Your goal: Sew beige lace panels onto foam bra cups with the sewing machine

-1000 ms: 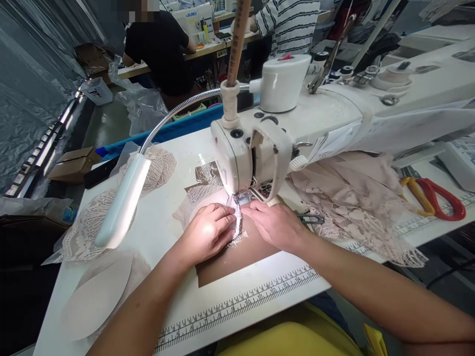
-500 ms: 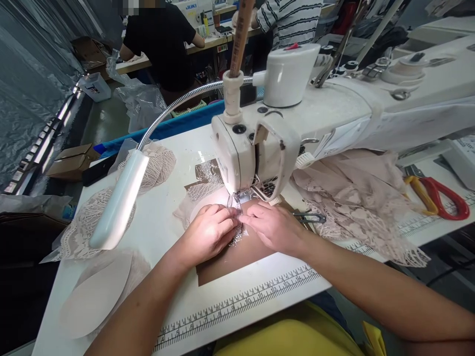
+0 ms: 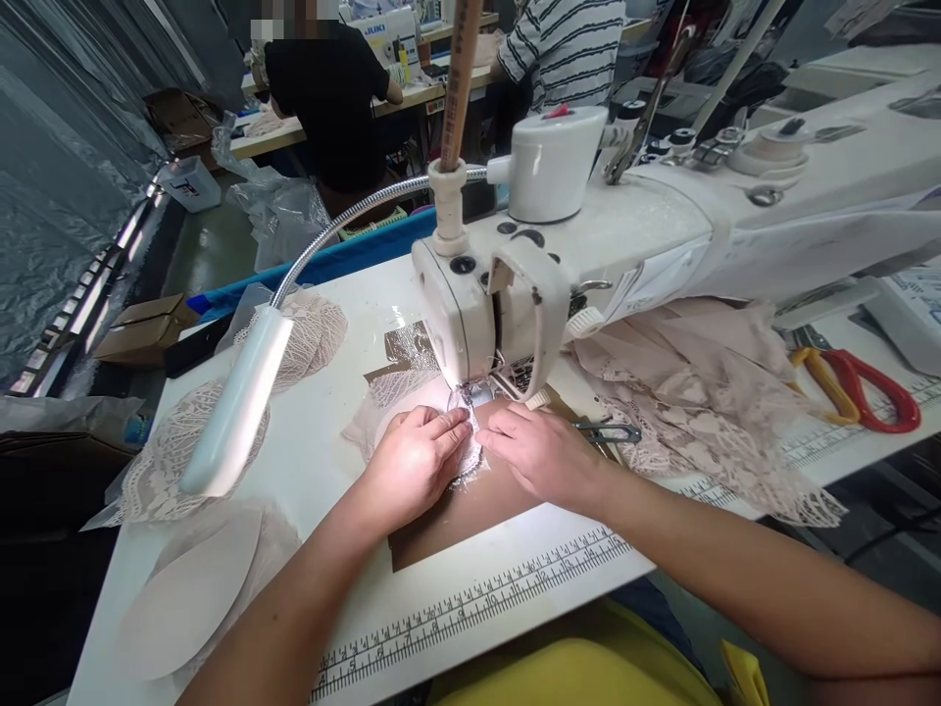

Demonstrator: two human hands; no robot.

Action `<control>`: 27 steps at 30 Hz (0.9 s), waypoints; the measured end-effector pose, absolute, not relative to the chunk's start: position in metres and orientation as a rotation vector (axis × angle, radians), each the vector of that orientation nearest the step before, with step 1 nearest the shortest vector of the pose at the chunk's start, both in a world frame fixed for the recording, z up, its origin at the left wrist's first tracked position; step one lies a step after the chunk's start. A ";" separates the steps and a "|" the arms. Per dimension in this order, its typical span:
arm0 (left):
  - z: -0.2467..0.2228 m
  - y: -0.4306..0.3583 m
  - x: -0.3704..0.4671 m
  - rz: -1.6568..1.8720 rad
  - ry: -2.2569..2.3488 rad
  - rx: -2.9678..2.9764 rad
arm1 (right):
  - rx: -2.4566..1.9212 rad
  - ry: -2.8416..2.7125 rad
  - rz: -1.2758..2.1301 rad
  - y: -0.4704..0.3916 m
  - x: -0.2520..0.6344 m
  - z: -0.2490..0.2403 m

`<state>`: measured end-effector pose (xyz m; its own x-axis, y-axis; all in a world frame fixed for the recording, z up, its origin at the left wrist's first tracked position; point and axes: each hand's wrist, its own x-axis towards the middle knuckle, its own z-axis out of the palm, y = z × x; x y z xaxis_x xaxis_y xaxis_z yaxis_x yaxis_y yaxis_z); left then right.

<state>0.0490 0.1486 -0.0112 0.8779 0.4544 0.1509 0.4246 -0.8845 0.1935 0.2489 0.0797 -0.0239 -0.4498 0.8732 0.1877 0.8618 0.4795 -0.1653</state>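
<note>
Under the needle of a white sewing machine lies a light lace piece, over a brown sheet on the table. My left hand presses on the piece from the left, its fingers together near the presser foot. From the right, my right hand pinches the edge of the same piece with closed fingers. Pale fabric with lace spreads behind my left hand. The underside of both hands' fingertips is hidden.
A lamp leans over lace pieces and pale oval pads on the left. Right of the machine are lace fabric and red-handled scissors. Two people sit at tables behind.
The view has shifted slightly, so the machine appears further left. More of the light lace piece shows between my hands, and my right fingers are a little more curled.
</note>
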 end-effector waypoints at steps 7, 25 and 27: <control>-0.013 0.148 0.054 0.282 0.744 2.881 | -1.598 -2.438 0.011 0.085 0.246 -0.022; -0.012 0.147 0.049 0.450 0.570 2.942 | -1.502 -2.433 0.110 0.083 0.250 -0.022; -0.014 0.147 0.049 0.432 0.534 2.969 | -1.474 -2.441 0.097 0.083 0.251 -0.024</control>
<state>0.0488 0.1474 -0.0142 0.8986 0.3539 0.2593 0.3273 -0.9343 0.1411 0.2511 0.0827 -0.0239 -0.4358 0.8754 0.2091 0.8561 0.4749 -0.2039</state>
